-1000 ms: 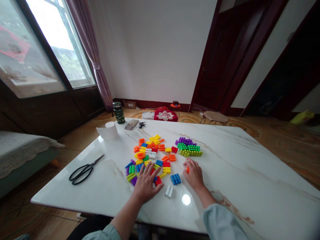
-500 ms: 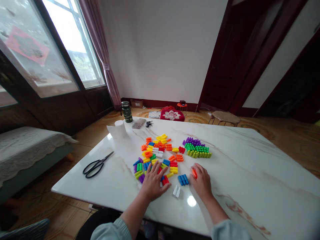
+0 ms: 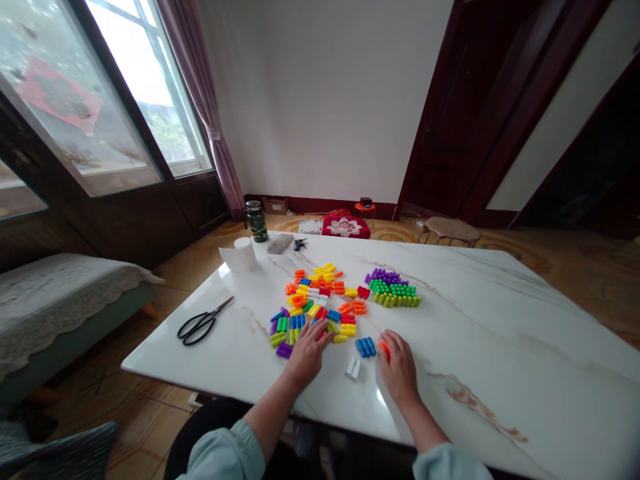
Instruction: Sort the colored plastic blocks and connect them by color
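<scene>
My left hand (image 3: pixel 306 355) lies over the near edge of a heap of colourful plastic tube-shaped blocks (image 3: pixel 326 285), its fingers stretched out and apart on the pieces. Red and lime pieces show partly around its fingertips. To the right, the fingers of my right hand (image 3: pixel 400 368) are curled around an orange block (image 3: pixel 384 348) close to the tabletop. Between the hands lie a blue block (image 3: pixel 366 347) and, nearer me, a white one (image 3: pixel 353 368). Neat rows of purple, green and lime blocks (image 3: pixel 393 289) stand beyond my right hand.
On the left of the white marble-patterned table (image 3: pixel 500 320) lie black-handled scissors (image 3: pixel 204 323). Farther back are a white paper roll (image 3: pixel 240 255), a camouflage bottle (image 3: pixel 257 221) and a small dark object (image 3: pixel 300 245). A stool (image 3: pixel 451 229) stands past the far edge.
My left thumb has drawn in towards the fingers, and the red piece formerly beside it no longer shows there. My right hand keeps the orange block. The view has shifted slightly.
</scene>
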`<state>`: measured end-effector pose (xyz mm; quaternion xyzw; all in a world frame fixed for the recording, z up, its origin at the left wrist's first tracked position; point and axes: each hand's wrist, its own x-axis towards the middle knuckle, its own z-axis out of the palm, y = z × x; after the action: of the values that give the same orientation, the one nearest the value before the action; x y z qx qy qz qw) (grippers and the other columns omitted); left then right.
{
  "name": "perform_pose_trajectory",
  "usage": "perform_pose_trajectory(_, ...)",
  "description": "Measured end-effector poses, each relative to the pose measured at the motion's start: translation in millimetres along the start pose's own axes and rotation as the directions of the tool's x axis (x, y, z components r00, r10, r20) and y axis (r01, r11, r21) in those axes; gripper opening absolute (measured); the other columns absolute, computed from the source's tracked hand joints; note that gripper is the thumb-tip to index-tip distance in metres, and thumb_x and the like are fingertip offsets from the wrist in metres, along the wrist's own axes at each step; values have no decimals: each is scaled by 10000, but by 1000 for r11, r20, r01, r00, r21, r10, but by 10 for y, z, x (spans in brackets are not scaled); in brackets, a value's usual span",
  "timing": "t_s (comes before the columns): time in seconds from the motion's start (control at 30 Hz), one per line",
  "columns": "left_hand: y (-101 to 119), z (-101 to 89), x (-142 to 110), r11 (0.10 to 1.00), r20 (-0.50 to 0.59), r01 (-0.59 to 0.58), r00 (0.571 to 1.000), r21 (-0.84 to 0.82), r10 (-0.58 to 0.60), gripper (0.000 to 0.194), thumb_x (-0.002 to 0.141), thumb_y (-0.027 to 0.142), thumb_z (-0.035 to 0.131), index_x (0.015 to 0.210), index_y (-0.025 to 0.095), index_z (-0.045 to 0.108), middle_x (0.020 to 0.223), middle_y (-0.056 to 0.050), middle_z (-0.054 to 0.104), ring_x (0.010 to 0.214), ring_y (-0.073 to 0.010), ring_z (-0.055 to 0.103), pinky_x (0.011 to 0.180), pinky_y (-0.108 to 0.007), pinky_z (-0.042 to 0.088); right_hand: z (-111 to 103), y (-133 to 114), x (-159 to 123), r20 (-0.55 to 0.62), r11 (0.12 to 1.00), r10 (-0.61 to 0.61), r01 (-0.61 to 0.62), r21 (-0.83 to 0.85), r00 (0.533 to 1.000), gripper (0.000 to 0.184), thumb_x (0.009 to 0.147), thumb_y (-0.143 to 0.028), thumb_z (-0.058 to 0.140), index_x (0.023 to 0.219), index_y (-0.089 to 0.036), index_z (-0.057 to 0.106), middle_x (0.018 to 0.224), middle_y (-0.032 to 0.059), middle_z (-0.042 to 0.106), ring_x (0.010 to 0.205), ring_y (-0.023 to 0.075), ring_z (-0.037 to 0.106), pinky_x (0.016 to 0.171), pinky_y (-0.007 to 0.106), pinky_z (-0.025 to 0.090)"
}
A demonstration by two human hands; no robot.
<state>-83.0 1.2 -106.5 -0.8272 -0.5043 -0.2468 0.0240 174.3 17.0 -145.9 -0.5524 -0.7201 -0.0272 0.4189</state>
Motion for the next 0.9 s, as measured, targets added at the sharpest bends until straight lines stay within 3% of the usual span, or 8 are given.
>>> perform_pose_trajectory(0.13, 76, -64, -84, 996, -78, -78, 994, -44, 75, 407, 859, 20, 441, 1081, 245, 698, 1251, -76, 649, 1230, -227, 560, 1133, -534, 336, -23, -39, 21, 33, 998, -10, 12, -64, 999, 268, 911, -212, 416, 1054, -152, 634, 1136, 143, 629, 1035, 270, 560, 907, 447, 475)
perform_pose_trajectory(0.23, 234, -144, -216, 994, -88, -75, 994, -81, 68, 318, 855, 62, 483, 1012, 236, 698, 1212, -67, 666, 1210, -230, 568, 1143, -545, 316, -41, -72, 26, 49, 995, 0, 5, -98, 999, 264, 919, -211, 415, 1046, -153, 639, 1134, 138, 629, 1020, 268, 558, 888, 429, 473)
perform_pose_trajectory(0.4, 441, -146, -325, 994, -61, 35, 997, -103, -42, 373, 903, 112, 439, 1213, 225, 613, 1264, -87, 640, 1226, -217, 553, 1145, -517, 328, -45, -107, 20, 64, 992, 8, 0, -127, 998, 259, 919, -192, 416, 1051, -149, 634, 1147, 138, 623, 1026, 267, 551, 882, 419, 464)
perform_pose_trajectory(0.63, 286, 157, 49, 985, 79, 170, 982, 2, -170, 743, 699, -58, 407, 1390, 198, 503, 1463, -113, 478, 1370, -276, 411, 1136, -543, 314, -47, -129, 24, 52, 994, -9, 14, -108, 999, 257, 924, -187, 407, 1081, -149, 606, 1134, 142, 623, 1032, 260, 550, 903, 431, 466)
perform_pose_trajectory(0.73, 207, 266, 132, 984, 96, 176, 979, 24, -178, 684, 699, -58, 422, 1305, 210, 591, 1386, -106, 550, 1306, -277, 472, 1116, -520, 347, -54, -140, 28, 52, 996, -5, 10, -91, 999, 259, 923, -184, 402, 1098, -164, 591, 1135, 137, 621, 1038, 258, 549, 903, 435, 469)
perform_pose_trajectory(0.9, 197, 323, 99, 982, -40, 190, 981, 12, -189, 567, 778, -22, 432, 1234, 252, 627, 1278, -92, 584, 1177, -254, 525, 1008, -464, 451, -60, -162, 32, 45, 996, -4, 8, -85, 999, 254, 922, -182, 395, 1120, -167, 555, 1139, 138, 609, 1053, 259, 540, 894, 436, 470)
